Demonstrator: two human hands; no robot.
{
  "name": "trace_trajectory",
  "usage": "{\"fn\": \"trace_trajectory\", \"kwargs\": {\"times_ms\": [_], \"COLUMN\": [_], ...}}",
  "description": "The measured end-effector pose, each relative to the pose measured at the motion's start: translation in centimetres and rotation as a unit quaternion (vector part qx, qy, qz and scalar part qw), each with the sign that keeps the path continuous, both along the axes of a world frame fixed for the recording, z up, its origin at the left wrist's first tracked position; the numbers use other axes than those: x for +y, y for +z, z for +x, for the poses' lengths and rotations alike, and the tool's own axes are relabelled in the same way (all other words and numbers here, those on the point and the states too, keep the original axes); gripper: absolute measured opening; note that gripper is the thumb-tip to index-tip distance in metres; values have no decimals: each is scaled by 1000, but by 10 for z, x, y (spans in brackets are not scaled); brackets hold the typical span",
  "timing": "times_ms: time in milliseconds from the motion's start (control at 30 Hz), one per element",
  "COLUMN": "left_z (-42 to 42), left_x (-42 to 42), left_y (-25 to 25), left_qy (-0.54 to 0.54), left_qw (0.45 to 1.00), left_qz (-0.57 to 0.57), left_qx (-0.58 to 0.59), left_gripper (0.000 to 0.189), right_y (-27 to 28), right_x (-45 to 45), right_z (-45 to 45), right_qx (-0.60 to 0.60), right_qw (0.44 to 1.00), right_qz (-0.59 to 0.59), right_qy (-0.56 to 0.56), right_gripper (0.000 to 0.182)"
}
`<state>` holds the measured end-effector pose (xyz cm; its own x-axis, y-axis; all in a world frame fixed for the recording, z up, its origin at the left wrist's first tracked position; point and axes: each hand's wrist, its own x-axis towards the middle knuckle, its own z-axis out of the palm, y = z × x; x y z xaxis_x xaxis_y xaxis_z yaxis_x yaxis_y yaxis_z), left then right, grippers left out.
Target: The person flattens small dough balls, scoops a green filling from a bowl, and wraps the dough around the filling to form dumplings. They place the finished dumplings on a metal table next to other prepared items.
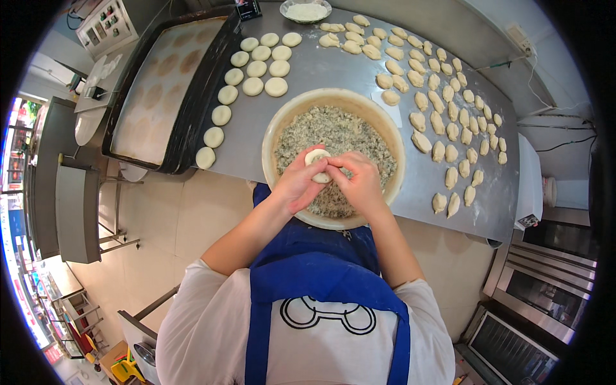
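Note:
My left hand (300, 182) cups a piece of dough (316, 156) whose pale rim rises in a ring around its middle. With thumb and forefinger, my right hand (358, 179) pinches the dough's right edge. Whether filling lies inside is hard to tell behind the fingers. Both hands are above a large cream basin (398, 144) of crumbly grey-green filling (337, 122). Left of the basin, several smooth round dough cakes (256, 69) sit in rows on the steel table (332, 70). Many rough dough lumps (437, 122) are spread over the right side.
Stacked black baking trays (185, 115) with a stained liner stand at the table's left end. A bowl of white flour (306, 11) is at the far edge. A white card or paper (389, 111) lies by the basin. Ovens (544, 293) stand at lower right.

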<state>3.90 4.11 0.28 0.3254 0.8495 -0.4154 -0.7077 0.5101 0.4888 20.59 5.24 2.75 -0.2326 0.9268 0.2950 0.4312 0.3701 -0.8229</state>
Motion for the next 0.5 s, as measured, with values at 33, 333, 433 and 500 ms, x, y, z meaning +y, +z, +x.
{"fn": "trace_trajectory", "kwargs": {"times_ms": [33, 333, 433, 500], "left_z": [0, -4, -4, -13], "left_x": [0, 3, 0, 3], "left_y": [-2, 24, 24, 21], "left_qy": [-1, -83, -13, -5], "left_qw": [1000, 994, 998, 998], "left_qz": [1, -50, -40, -40], "left_qx": [-2, -41, -45, -39], "left_gripper": [38, 41, 41, 42], "right_y": [-3, -6, -23, -33], "right_x": [1, 5, 11, 16], "right_z": [1, 0, 7, 12], "right_qx": [0, 56, 339, 510], "right_qw": [1000, 980, 881, 773], "right_qz": [-4, -188, -328, -377], "right_qy": [-9, 9, -13, -23], "right_gripper": [15, 25, 29, 31]}}
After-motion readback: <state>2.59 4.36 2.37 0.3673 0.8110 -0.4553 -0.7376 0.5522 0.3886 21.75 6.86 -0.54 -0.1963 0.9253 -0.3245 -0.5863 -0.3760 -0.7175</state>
